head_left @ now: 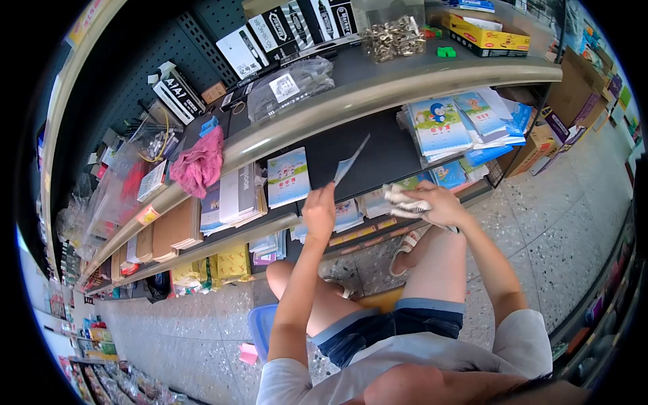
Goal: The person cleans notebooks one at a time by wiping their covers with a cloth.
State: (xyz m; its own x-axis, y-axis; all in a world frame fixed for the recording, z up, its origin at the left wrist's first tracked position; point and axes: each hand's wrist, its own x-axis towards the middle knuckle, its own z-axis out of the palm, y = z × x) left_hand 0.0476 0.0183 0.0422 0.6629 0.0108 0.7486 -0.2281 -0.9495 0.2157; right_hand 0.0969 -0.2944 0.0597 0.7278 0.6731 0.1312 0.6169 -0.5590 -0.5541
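My left hand (319, 210) pinches a thin exercise book (351, 160), tilted nearly edge-on above the dark middle shelf (378, 140). My right hand (437, 204) is closed around a crumpled whitish cloth (403, 201) in front of the shelf edge. Left of the raised book, another exercise book (288, 177) with a blue and green cartoon cover lies flat on the shelf. To the right is a stack of similar exercise books (440, 128), some askew.
A pink cloth (198, 162) hangs over the upper shelf's edge, near a plastic-wrapped packet (290, 88). A clear box of metal clips (395, 38) stands on that shelf. Brown notebooks (177, 221) fill the left; cardboard boxes (574, 88) stand at right. A blue stool (263, 331) is beneath me.
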